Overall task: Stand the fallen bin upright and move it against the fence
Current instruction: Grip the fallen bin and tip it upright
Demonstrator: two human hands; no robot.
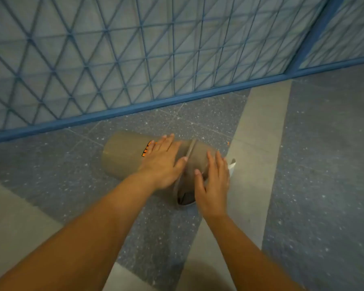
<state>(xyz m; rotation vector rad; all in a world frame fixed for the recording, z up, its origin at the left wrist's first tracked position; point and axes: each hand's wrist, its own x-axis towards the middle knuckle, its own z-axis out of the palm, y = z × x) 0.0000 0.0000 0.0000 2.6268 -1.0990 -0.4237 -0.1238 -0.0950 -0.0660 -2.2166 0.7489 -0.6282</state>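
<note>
A tan cylindrical bin [122, 154] lies on its side on the floor, its base toward the left and its lid end toward the right. An orange label shows on its side under my fingers. My left hand [162, 162] rests flat on the middle of the bin's body, fingers spread. My right hand [213, 183] lies over the lid end, fingers curved on the lid. A white liner edge [232, 164] sticks out beyond the lid. The blue mesh fence [135, 59] runs behind the bin, a short gap away.
The fence's blue bottom rail [177, 100] crosses the view diagonally, with a blue post [315, 32] at the upper right. The floor is speckled grey tile [324, 164] with lighter plain bands [259, 133] crossing it.
</note>
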